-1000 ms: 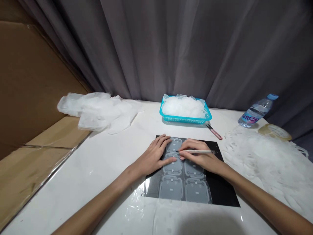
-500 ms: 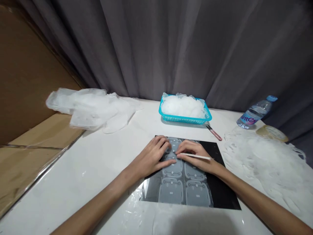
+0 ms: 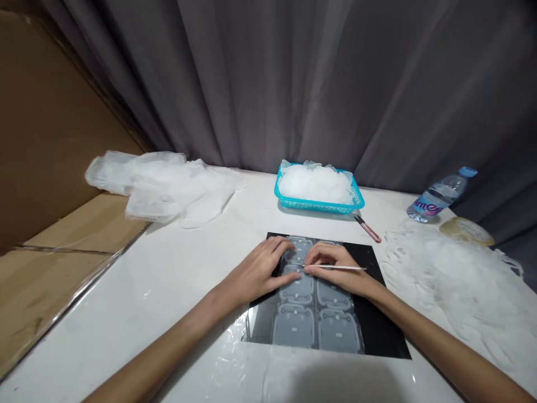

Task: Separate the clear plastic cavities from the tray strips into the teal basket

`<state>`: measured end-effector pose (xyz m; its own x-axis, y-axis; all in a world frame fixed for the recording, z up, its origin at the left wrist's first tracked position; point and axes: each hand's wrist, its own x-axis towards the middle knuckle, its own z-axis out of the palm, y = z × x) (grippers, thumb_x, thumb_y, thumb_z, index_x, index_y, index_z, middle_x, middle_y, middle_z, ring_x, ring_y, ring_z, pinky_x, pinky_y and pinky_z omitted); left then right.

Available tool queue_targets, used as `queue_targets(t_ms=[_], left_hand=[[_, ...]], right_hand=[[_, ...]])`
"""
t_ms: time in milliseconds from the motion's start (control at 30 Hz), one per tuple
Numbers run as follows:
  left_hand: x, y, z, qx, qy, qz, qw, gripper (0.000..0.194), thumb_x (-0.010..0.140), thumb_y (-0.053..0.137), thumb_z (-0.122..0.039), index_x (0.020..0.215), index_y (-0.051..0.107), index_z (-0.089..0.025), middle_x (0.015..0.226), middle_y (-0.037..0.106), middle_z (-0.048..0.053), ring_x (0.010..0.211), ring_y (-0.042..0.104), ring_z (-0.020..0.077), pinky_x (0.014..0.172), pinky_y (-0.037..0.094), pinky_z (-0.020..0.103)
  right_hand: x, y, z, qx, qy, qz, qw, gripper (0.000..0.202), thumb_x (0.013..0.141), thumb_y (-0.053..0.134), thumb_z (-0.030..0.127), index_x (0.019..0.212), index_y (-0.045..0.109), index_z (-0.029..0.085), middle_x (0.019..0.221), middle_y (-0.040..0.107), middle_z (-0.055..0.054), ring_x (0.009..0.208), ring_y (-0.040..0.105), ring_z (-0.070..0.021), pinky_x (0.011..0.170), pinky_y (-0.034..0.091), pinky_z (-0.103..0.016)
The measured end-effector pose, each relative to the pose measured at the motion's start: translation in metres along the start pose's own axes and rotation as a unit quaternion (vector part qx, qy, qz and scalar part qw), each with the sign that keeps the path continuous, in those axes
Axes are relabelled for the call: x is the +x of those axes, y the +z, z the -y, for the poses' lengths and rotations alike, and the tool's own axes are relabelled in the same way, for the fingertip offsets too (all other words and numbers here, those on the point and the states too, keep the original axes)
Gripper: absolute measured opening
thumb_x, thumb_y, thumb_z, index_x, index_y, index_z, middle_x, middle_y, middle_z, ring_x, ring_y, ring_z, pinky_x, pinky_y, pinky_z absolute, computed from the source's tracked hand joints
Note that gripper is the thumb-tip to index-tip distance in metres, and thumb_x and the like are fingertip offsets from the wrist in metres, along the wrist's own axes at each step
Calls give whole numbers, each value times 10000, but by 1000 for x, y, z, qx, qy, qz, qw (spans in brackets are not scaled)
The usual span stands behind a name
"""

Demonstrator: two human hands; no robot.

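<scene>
A clear sheet of rounded, translucent pieces [image 3: 293, 330] lies on a black board [image 3: 380, 330] in front of me. My left hand [image 3: 266, 270] rests at the sheet's left side, fingers spread and thumb pointing right over a piece; it holds nothing. In my right hand [image 3: 335, 268] a thin white stick-like tool [image 3: 342, 267] is pinched between thumb and fingers. Its tip points left, at the gap between the upper pieces and those below. The hand covers part of the right column. Whether the tip touches the sheet I cannot tell.
Behind the board stands a turquoise basket [image 3: 319, 207] heaped with translucent pieces, with pink-handled thread snips [image 3: 369, 229] beside it. White film scraps pile up at right [image 3: 457, 280], near a water bottle [image 3: 438, 196]. Crumpled plastic bags [image 3: 168, 187] lie back left, by cardboard [image 3: 67, 235].
The white tool's rear end has shifted slightly right and now lies more level. My right hand has moved slightly; my left fingers have shifted a little. The view has shifted slightly.
</scene>
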<state>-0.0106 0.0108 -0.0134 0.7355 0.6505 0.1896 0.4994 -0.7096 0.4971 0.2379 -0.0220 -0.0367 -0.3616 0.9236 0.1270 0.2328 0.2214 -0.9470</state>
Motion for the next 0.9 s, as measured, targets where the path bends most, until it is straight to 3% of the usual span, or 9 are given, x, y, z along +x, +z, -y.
queue_targets(t_ms=[67,200,300,900], left_hand=[[0,6,-1,-21,-9,-13,1000,481,983,613,-571,1322,528,-240,1334,603,120,1263,581,324,1072,487,491],[0,14,-2,-17,-11,-22,1000,476,1002,581,-565,1341,522,-235,1338,601,124,1284,559,327,1092,470,507],[1,13,-1,-13,-10,-10,1000,417,1034,542,-527,1331,519,-235,1318,604,114,1277,557,314,1091,467,496],[5,9,0,-42,-20,7,999,488,997,589,-569,1355,511,-247,1357,586,108,1295,546,315,1106,456,488]], right_hand=[[0,1,1,-27,6,-8,1000,189,919,732,375,891,716,189,904,704,-39,820,671,-176,742,550,-287],[-3,0,0,-103,-51,-11,993,148,978,667,349,969,718,210,939,711,-36,852,666,-180,792,532,-304],[-5,-2,-2,-123,-72,-9,990,119,987,664,324,973,712,216,948,710,-31,857,662,-177,800,519,-298],[-10,-4,0,-168,-131,35,976,136,1060,559,321,1076,657,229,1042,678,-56,966,648,-192,895,522,-338]])
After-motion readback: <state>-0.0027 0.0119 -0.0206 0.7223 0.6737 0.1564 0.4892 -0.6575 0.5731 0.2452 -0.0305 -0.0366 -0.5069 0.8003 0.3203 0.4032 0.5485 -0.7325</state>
